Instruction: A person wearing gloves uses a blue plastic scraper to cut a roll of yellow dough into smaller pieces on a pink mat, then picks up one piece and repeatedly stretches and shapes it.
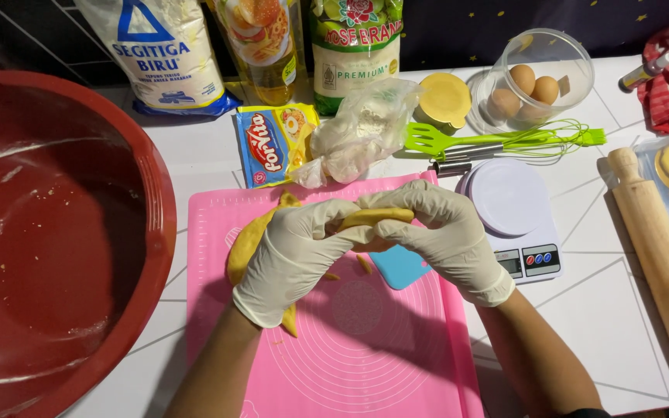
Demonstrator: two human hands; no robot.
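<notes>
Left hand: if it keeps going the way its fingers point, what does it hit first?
The gloved left hand points right, so it would meet the gloved right hand first; their fingers already touch around the yellow dough piece held between them. Depth looks level, though one view cannot confirm.

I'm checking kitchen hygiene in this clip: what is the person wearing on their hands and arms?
Both the left hand and the right hand wear thin, off-white disposable gloves, slightly wrinkled, with rolled cuffs ending at the wrists. Above the cuffs the forearms are bare: no sleeves reach them, and no watch, bracelet or ring shape shows. A dark edge of clothing appears only at the bottom right corner.
</notes>
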